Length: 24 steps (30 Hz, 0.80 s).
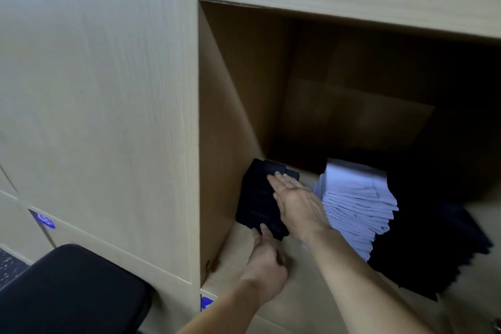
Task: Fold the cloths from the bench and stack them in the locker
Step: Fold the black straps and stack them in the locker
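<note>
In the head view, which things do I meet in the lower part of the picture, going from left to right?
black padded bench → black folded stack → white folded stack → dark cloth pile

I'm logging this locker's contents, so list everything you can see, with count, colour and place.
locker: one open compartment, beige, centre right
closed door: one, beige, left
dark cloth stack: one, navy-black, compartment's left
white cloth stack: one, white, compartment's middle
dark cloth pile: one, black, right of white stack
blue labels: two, blue, locker fronts
bench: one, black, bottom left
right hand: one, flat atop dark cloth stack
left hand: one, touching its near edge
</note>
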Tool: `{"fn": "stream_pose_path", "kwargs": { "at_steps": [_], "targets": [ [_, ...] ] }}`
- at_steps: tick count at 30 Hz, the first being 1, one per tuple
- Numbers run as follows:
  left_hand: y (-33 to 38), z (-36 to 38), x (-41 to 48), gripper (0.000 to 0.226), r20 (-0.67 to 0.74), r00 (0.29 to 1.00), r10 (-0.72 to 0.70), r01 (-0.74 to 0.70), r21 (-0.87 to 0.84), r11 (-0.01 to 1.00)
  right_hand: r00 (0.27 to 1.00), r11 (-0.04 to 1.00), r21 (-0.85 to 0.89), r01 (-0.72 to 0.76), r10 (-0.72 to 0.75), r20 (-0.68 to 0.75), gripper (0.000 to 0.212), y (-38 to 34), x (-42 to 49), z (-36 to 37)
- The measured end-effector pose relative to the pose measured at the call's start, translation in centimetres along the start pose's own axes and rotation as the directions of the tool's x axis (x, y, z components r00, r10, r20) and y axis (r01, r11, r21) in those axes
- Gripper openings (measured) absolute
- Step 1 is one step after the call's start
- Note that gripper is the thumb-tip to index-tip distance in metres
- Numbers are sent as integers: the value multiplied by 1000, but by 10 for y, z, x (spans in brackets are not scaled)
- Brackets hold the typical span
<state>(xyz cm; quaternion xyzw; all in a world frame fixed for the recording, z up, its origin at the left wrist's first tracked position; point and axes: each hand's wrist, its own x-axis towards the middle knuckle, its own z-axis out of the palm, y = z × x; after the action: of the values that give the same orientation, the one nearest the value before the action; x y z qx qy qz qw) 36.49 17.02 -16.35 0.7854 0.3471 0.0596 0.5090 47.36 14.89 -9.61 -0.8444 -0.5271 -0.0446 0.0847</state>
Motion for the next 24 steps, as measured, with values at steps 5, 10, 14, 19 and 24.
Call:
{"fn": "stream_pose_path", "kwargs": {
  "at_steps": [5, 10, 14, 19, 24],
  "targets": [
    [1, -9, -18, 71, -3, 995, 96, -96, 15, 995, 1000, 999, -29, -23, 23, 9, 51, -7, -9, -11],
    [7, -31, -51, 76, 16, 994, 111, -111, 37, 993, 999, 998, -59, -33, 32, -27, 51, -18, -36, -37],
    [18, -52, -91, 68, -36, 985, 170, -162, 166, 973, 997, 993, -86, -77, 75, -34, 47, -34, -73, -66],
    [27, -85, -158, 61, -143, 953, 268, -224, 262, 939, 996, 995, -77, -69, 64, -61, 45, -67, -127, -104],
    [23, -132, -233, 58, -254, 915, 314, -219, 343, 914, 995, 1000, -19, -18, 16, -96, 41, -118, -172, -126]
  ]
}}
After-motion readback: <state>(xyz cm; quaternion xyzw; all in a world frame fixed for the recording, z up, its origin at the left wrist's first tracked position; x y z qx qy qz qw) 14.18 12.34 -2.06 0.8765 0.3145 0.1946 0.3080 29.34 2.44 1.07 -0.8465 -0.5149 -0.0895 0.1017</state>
